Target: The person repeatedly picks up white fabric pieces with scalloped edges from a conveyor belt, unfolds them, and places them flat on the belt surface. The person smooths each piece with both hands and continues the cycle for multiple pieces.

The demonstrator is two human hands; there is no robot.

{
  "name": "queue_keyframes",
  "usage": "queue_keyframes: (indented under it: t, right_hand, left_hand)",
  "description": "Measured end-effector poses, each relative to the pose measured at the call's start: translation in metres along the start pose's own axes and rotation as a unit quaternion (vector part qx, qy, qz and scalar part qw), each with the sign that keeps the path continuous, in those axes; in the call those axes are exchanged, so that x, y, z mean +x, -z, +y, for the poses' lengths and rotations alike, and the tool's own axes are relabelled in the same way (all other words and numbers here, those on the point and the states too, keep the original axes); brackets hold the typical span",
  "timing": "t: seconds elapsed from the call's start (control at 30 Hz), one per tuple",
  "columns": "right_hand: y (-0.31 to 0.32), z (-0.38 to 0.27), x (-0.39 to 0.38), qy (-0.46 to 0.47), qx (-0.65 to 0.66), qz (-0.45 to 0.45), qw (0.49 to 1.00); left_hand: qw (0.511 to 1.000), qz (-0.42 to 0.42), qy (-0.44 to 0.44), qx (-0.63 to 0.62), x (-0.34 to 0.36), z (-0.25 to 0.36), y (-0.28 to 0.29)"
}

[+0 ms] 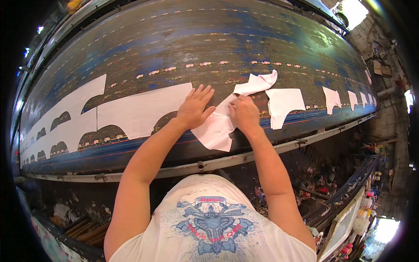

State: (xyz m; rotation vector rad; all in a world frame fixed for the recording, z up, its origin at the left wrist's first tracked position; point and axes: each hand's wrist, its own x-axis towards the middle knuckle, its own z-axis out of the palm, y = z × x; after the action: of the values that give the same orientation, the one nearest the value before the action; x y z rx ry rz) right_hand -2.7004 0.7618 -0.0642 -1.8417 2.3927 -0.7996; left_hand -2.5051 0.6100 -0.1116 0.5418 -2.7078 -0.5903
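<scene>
A creased white piece of cut fabric lies on the long dark table, partly folded over itself. My right hand has its fingers curled and closed on its edge. A twisted white flap sticks out beyond that hand; whether it belongs to the same piece I cannot tell. My left hand rests flat with fingers stretched, between the creased piece and a smooth, flat-laid white fabric piece with curved cut-outs. To the right of my right hand sits a folded white fabric piece.
Several flat white fabric pieces run along the table's left side. More small folded pieces stand in a row toward the right. The paint-stained table has a metal rail along its near edge. Clutter lies below at right.
</scene>
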Motion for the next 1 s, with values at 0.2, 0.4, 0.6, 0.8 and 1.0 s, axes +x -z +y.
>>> queue_keyframes:
  t: [0.2, 0.4, 0.6, 0.8, 1.0]
  right_hand:
    - [0.018, 0.001, -0.023, 0.112, 0.058, -0.046, 0.991]
    - [0.01, -0.006, -0.025, 0.074, 0.344, -0.15, 0.924]
    - [0.088, -0.05, 0.004, 0.064, 0.723, -0.136, 0.674]
    - [0.129, -0.051, 0.006, -0.037, 0.816, 0.046, 0.575]
    - [0.055, 0.028, -0.03, -0.3, 0.369, 0.008, 0.88]
  left_hand:
    - [0.985, 0.086, -0.008, -0.15, -0.03, 0.013, 0.007]
    - [0.957, 0.003, -0.015, -0.291, -0.031, 0.076, 0.046]
    - [0.942, -0.064, 0.027, -0.33, -0.038, 0.07, 0.027]
    - [0.9, -0.083, 0.166, -0.394, -0.097, 0.049, 0.096]
    - [0.84, 0.044, 0.311, -0.443, -0.175, -0.006, 0.131]
